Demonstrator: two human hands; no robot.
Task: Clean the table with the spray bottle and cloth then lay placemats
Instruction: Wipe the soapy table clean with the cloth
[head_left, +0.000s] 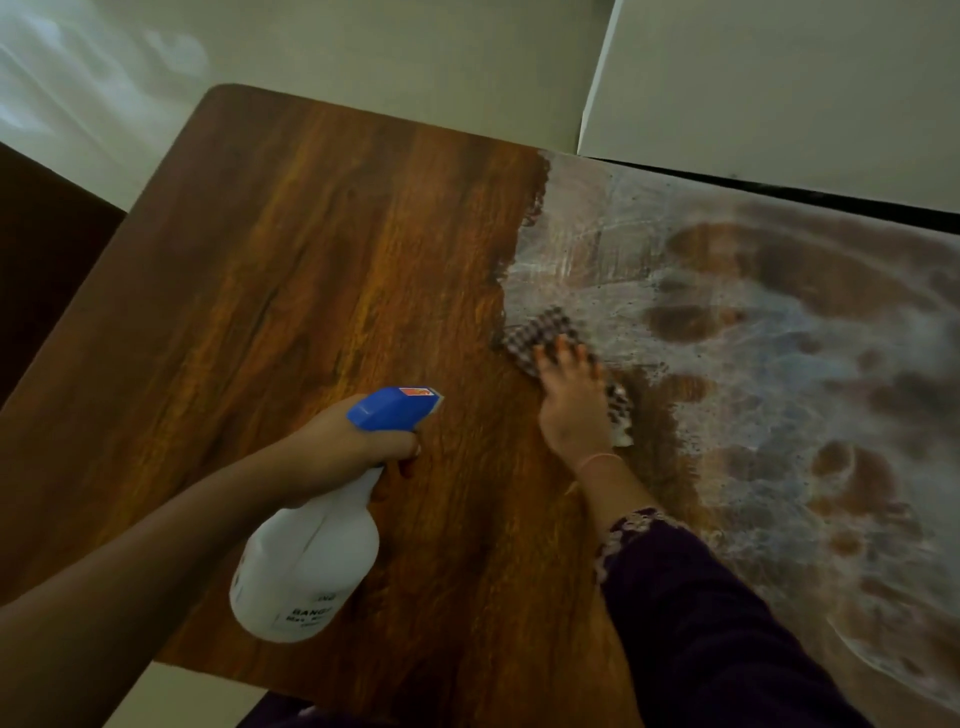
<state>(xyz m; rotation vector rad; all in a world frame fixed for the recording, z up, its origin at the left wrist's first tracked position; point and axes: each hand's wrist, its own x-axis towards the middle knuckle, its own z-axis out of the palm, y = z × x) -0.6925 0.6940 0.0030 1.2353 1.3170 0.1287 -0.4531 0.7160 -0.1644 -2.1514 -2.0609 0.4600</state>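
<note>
A brown wood-grain table (311, 270) fills the view. My left hand (348, 441) grips the neck of a white spray bottle (311, 561) with a blue trigger head, held above the table's near left part, nozzle pointing right. My right hand (571, 400) lies flat, fingers spread, pressing a checked cloth (545, 332) onto the table near its middle. The cloth sits at the edge of a wet, whitish smeared area (779, 338) covering the table's right half.
A pale wall or cabinet panel (779, 93) runs along the table's far right edge. Light floor (363, 47) lies beyond the far edge. A dark piece of furniture (47, 249) stands at the left.
</note>
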